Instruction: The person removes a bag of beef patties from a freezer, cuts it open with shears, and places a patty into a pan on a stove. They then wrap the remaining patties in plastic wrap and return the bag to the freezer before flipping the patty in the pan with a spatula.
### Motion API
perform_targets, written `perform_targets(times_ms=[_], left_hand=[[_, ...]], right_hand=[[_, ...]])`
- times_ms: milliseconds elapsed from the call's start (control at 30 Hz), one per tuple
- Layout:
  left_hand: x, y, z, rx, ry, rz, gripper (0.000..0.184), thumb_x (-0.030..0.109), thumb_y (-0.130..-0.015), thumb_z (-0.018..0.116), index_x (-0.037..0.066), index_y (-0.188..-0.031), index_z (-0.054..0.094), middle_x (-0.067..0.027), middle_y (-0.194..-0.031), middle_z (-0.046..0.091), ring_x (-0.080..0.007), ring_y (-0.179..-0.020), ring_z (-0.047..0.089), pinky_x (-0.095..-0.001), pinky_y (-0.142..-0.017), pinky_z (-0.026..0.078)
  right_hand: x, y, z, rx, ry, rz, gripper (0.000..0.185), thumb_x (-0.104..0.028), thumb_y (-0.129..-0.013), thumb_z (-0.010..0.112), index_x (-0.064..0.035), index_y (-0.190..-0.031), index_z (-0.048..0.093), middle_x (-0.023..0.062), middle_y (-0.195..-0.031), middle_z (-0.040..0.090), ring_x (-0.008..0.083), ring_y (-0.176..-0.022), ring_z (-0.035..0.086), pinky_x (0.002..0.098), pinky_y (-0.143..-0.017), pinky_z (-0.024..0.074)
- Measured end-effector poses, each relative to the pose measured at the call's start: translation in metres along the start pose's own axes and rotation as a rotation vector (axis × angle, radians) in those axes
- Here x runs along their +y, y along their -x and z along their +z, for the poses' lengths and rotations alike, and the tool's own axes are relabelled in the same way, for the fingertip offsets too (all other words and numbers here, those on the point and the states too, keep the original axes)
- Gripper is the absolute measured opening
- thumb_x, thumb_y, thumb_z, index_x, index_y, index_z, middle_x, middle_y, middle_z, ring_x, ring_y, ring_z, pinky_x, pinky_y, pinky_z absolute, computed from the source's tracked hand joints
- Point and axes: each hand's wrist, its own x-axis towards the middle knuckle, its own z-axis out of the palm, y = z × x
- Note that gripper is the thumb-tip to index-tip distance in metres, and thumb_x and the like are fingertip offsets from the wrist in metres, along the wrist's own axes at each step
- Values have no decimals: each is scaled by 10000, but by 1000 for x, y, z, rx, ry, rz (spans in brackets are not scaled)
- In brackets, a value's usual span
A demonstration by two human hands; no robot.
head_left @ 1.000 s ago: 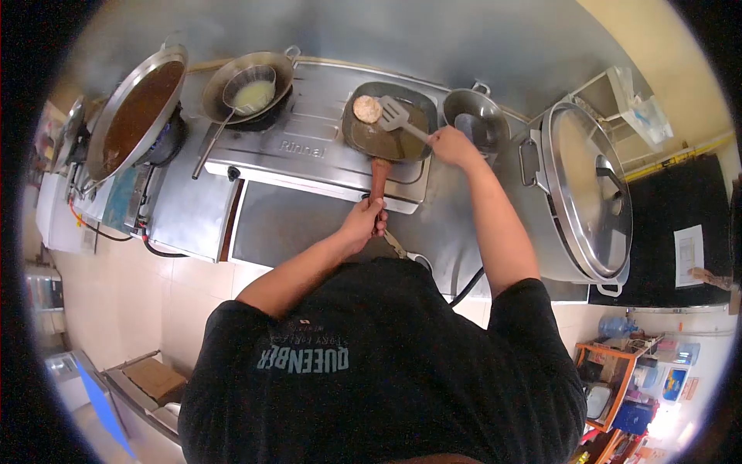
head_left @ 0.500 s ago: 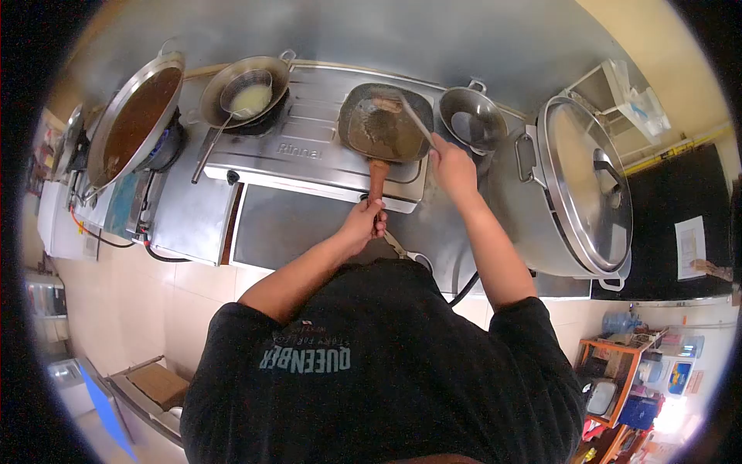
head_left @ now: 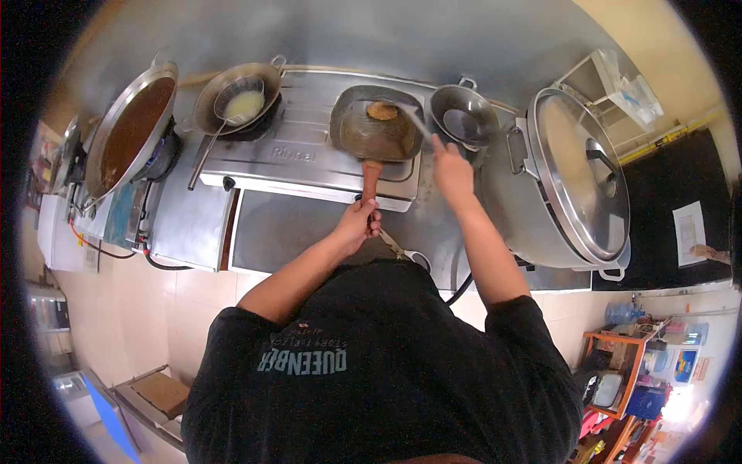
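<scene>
My left hand [head_left: 359,226] is closed around the brown handle [head_left: 370,182] of a square frying pan [head_left: 376,143], which sits on the right side of the stove. A browned piece of food [head_left: 382,110] lies toward the far side of the pan, in what looks like shiny oil. My right hand [head_left: 452,172] grips a long, pale cooking utensil [head_left: 418,121]. Its far end reaches over the pan near the food, but motion blur hides its exact kind. Scissors [head_left: 403,249] lie close to my body, just right of my left hand.
Left of the pan, a wok [head_left: 207,120] holds a strainer [head_left: 241,107] with pale contents. Farther left stands a large pan of brown liquid [head_left: 139,127] over a blue flame. On the right are a small wok [head_left: 464,116] and a big lidded pot [head_left: 510,213].
The piece of food now shows a broad browned face, where it looked narrower before. My right hand still holds the utensil over the pan. The whole view has shifted slightly.
</scene>
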Motion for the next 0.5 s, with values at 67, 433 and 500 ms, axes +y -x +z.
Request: perform_targets(times_ms=[67,433,500], left_hand=[[4,4,1,33,-18,-16,210,312,-1075,520,103,-1074,538,-3,-810,532,-119,-641,495,-296,-587,431],[7,10,0,31,-24,-20,220,320,-1081,503,103,-1077,537,-7,-827,522,-124,-651,494,-301,-593,438],[5,9,-1,19,-19,-17,221,324,-1082,501,106,-1078,535,-5,-824,519,-124,-651,492,-299,-594,438]], right_hand=[[-9,-2,6,-42,15,-31,485,-175,-978,564,-192,-1459,501,178,-1041,621,417,-843,684,538,-711,558],[-26,60,-48,-176,100,-146,570,-97,-928,535,-189,-1488,484,166,-1025,612,379,-790,707,469,-662,583],[-20,63,-53,-114,91,-148,523,-127,-939,556,-207,-1455,517,152,-986,601,377,-748,691,484,-638,567]])
